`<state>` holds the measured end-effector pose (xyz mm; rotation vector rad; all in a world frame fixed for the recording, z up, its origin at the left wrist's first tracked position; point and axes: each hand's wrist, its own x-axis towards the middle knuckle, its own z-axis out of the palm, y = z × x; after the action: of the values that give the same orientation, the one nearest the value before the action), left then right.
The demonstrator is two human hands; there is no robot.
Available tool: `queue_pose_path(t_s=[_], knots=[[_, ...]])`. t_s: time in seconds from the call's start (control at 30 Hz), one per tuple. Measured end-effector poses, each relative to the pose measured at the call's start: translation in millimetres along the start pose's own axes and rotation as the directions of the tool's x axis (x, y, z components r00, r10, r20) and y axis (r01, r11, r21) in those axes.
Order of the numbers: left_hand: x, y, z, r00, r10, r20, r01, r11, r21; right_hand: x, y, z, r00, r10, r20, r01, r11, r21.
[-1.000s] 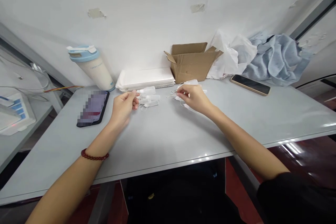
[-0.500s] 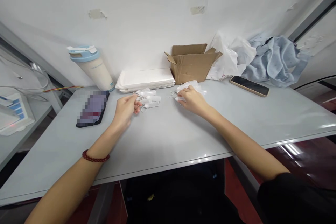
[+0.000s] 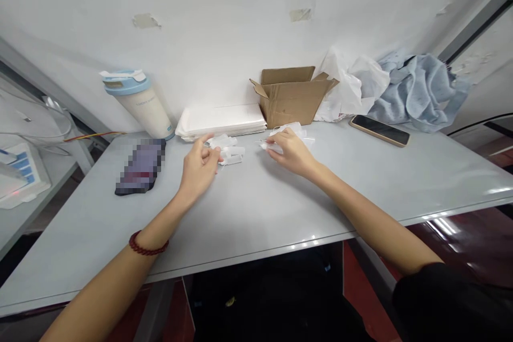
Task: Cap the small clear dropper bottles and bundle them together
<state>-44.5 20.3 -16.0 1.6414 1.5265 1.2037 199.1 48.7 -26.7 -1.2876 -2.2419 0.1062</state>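
Observation:
Several small translucent white pieces (image 3: 233, 155), tube-like and with thin white strings, lie together on the grey table. My left hand (image 3: 199, 166) is at their left end, its index finger stretched out and its thumb apart; nothing shows held in it. A second group of such pieces (image 3: 298, 129) lies to the right, in front of the cardboard box. Over that group is my right hand (image 3: 292, 150), its thumb and fingers pinching one translucent white piece (image 3: 273, 147) whose tip points left. My right fingers partly hide this group.
Along the wall stand a tumbler (image 3: 138, 104), a stack of white envelopes or sheets (image 3: 220, 120), an open cardboard box (image 3: 294, 99), a white plastic bag (image 3: 344, 85) and a light blue cloth (image 3: 420, 93). Phones lie left (image 3: 142, 165) and right (image 3: 380, 131).
My left hand has loosened its pinch at the strings and stretched out its index finger. My right hand has shifted slightly left, with a translucent piece showing between its fingers.

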Motion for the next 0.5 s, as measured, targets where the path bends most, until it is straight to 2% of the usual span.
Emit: queue_pose_path(t_s=[0.1, 0.2, 0.33, 0.5], knots=[[-5.3, 3.4, 2.6, 0.992, 0.043, 0.115, -0.042, 0.999, -0.017, -1.7, -3.8, -1.0, 0.990, -0.073, -0.117, 0.085, 0.991, 0.105], [-9.1, 5.2, 4.7, 0.977, 0.037, 0.212, -0.036, 0.999, -0.011, -4.0, -10.3, -1.3, 0.977, -0.118, -0.176, 0.150, 0.972, 0.180], [-10.2, 6.5, 5.8, 0.962, 0.023, 0.272, -0.021, 1.000, -0.007, -6.8, -19.5, -2.7, 0.975, -0.142, -0.174, 0.185, 0.947, 0.264], [-10.7, 8.3, 6.1, 0.938, 0.041, 0.344, -0.042, 0.999, -0.005, -8.8, -26.8, -5.9, 0.983, -0.143, -0.111, 0.170, 0.942, 0.288]])
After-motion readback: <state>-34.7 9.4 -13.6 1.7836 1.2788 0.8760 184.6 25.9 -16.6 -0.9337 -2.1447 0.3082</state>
